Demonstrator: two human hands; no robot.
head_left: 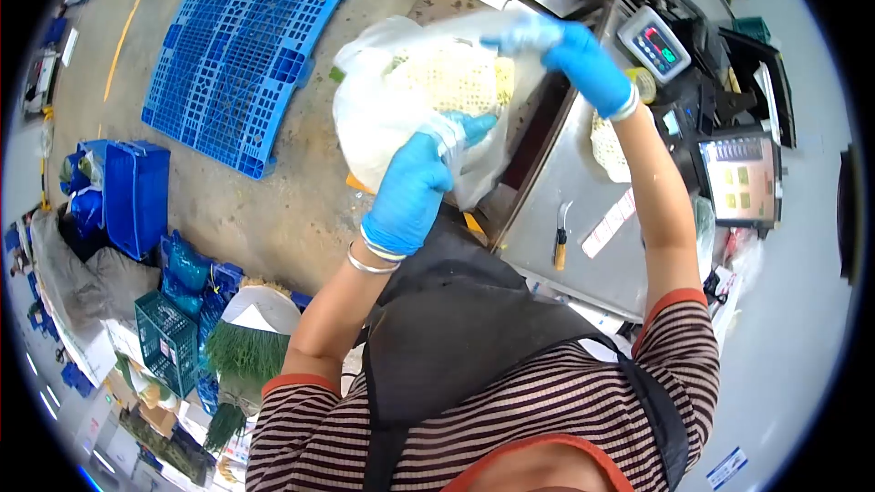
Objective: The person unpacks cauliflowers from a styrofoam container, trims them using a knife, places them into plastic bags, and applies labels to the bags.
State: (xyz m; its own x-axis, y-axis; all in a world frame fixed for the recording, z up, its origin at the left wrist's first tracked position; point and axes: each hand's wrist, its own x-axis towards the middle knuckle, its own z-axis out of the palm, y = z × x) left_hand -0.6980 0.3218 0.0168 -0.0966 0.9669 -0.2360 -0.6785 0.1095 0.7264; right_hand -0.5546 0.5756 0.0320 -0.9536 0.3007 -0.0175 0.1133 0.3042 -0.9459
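A translucent white plastic bag (pixel 369 123) is spread wide in front of me, with a pale yellow, hole-patterned surface (pixel 437 82) showing at its mouth. Bits of green show near that surface; what it is exactly I cannot make out. My left hand (pixel 415 187), in a blue glove, is closed on the near edge of the bag, its thumb and a finger pointing right. At the far right edge, my right hand (pixel 583 59), also gloved in blue, grips the bunched plastic; its fingertips are smeared by motion.
On the metal table (pixel 538 219) to the right lie a hooked knife with a wooden handle (pixel 561 251) and a label strip (pixel 608 223). A digital scale (pixel 654 44) and a touchscreen (pixel 740 178) stand beyond. A blue pallet (pixel 246 55), blue bin (pixel 135 196) and green crate (pixel 167 342) are at left.
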